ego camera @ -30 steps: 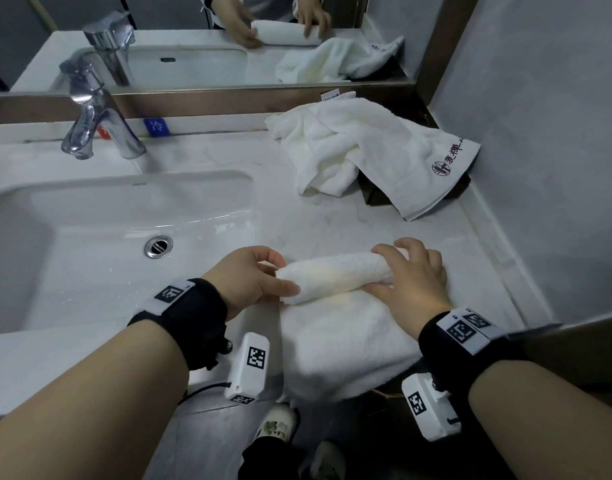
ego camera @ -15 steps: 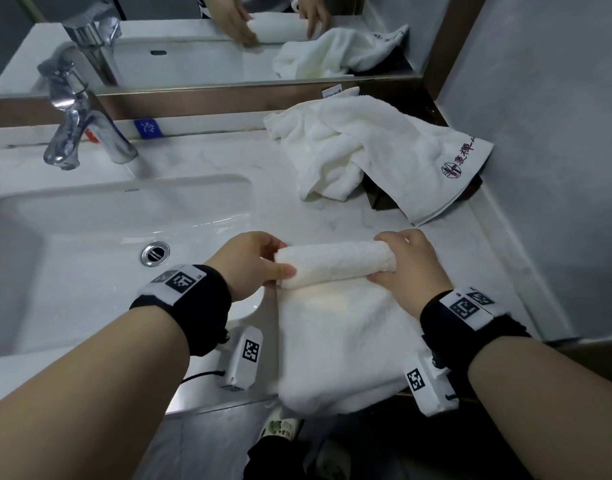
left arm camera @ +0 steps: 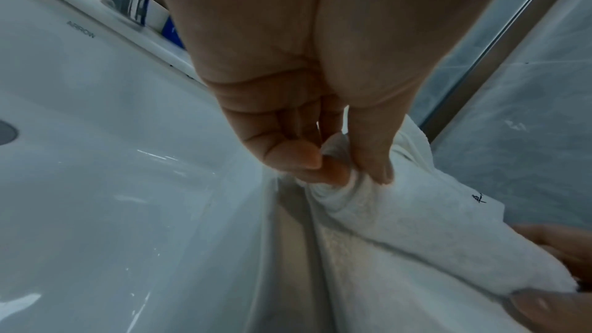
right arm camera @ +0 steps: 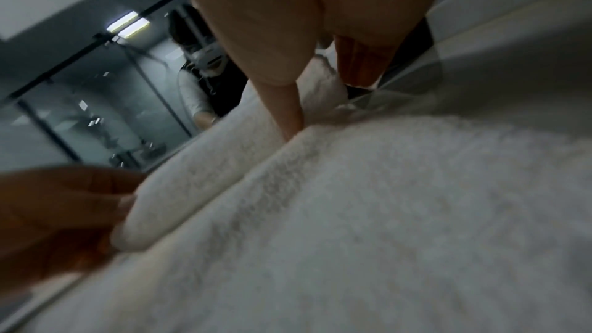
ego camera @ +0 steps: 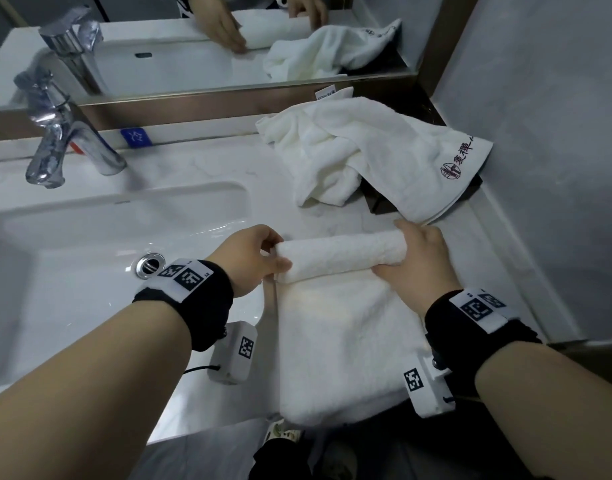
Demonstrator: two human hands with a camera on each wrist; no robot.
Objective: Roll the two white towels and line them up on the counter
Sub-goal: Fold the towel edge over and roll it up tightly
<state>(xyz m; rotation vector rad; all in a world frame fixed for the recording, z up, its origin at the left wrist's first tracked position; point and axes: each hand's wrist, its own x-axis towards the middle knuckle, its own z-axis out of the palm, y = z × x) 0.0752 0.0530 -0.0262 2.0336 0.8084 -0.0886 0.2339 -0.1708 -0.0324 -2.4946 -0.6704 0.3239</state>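
A white towel (ego camera: 346,344) lies flat on the counter beside the sink, its far end wound into a tight roll (ego camera: 339,256). My left hand (ego camera: 252,259) pinches the roll's left end between thumb and fingers, as the left wrist view shows (left arm camera: 336,169). My right hand (ego camera: 418,258) grips the right end, thumb on the near side and fingers curled over the far side (right arm camera: 294,120). The second white towel (ego camera: 363,157), with a dark red logo, lies crumpled at the back right of the counter.
A white sink basin (ego camera: 100,244) with a drain (ego camera: 151,265) is to the left, a chrome faucet (ego camera: 62,140) behind it. A mirror (ego camera: 193,46) runs along the back. A grey wall (ego camera: 540,133) closes the right side. The flat towel overhangs the counter's front edge.
Both hands have moved away from me with the roll, which now sits farther back on the counter, with more flat towel showing in front of it.
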